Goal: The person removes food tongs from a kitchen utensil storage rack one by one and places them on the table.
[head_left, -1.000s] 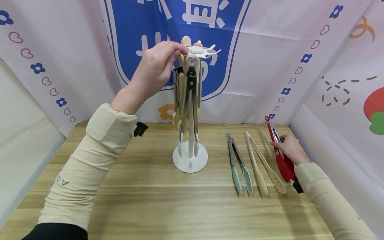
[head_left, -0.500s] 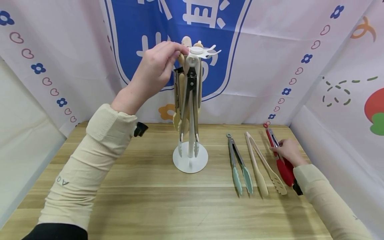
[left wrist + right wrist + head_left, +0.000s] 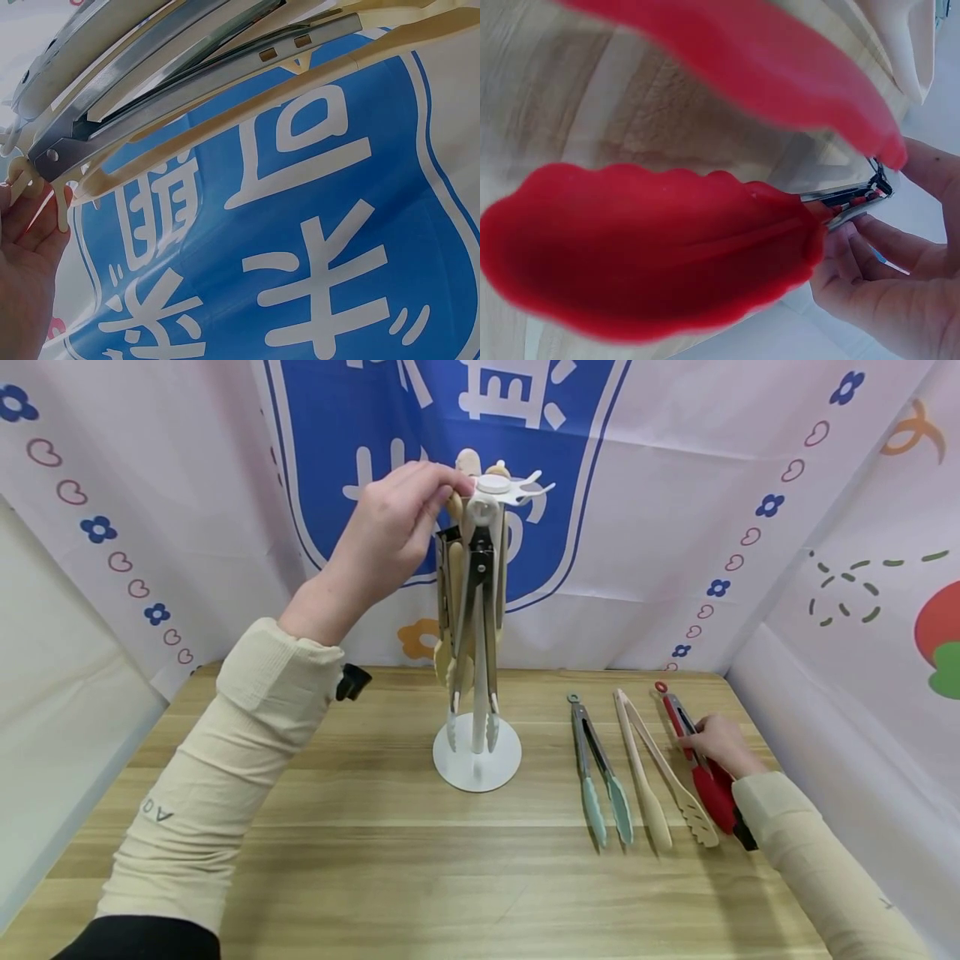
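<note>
A white rack point(image 3: 477, 768) on a round base stands mid-table, hung with tongs and beige utensils. My left hand point(image 3: 386, 527) pinches the rack's top on its left side; in the left wrist view the fingers of the left hand point(image 3: 34, 255) are at the hooks above metal tongs point(image 3: 202, 82). At the right, my right hand point(image 3: 723, 745) grips the red tongs point(image 3: 712, 793) by their metal arms. Close up in the right wrist view, the red scalloped heads point(image 3: 652, 247) stand apart, with the right hand point(image 3: 900, 277) behind them.
Mint-tipped tongs point(image 3: 592, 777) and beige tongs point(image 3: 645, 777) lie side by side between the rack and the red tongs. A printed cloth point(image 3: 645, 527) hangs behind the wooden table point(image 3: 375, 877), and a white cloth wall stands close at the right.
My right hand has shifted slightly toward me and left, and the ring end of the red tongs has come down toward the table's back edge. My left hand has stayed at the rack's top.
</note>
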Motion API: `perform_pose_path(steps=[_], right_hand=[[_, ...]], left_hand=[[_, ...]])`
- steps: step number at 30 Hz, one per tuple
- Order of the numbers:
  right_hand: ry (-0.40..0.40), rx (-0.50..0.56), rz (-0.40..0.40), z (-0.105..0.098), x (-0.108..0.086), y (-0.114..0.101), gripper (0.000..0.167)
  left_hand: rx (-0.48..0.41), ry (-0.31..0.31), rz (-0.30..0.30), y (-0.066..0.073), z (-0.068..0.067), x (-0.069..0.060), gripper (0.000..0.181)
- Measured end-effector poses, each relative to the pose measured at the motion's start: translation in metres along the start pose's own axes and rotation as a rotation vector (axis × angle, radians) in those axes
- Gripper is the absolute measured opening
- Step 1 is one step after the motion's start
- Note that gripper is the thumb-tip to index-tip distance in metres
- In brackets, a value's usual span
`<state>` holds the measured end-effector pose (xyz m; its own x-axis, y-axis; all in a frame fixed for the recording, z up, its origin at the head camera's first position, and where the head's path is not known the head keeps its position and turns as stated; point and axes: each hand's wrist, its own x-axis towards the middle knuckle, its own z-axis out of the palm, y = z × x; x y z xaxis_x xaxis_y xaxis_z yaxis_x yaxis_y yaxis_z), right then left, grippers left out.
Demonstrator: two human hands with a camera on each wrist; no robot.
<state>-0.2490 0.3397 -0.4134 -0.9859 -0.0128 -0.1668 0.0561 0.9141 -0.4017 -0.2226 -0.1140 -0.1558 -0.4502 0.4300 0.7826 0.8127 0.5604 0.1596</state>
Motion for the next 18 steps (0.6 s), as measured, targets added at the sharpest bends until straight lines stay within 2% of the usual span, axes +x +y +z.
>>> perform_pose_path(steps=[8, 18], right_hand=[[-0.058, -0.011, -0.001, 0.0004, 0.0003, 0.0035, 0.030], [-0.067, -0.023, -0.008, 0.0032, 0.0012, 0.0011, 0.032]], left_hand=[[0.003, 0.000, 0.001, 0.0002, -0.0003, -0.0003, 0.023], [-0.002, 0.004, 0.009, 0.0000, -0.0005, -0.0006, 0.022]])
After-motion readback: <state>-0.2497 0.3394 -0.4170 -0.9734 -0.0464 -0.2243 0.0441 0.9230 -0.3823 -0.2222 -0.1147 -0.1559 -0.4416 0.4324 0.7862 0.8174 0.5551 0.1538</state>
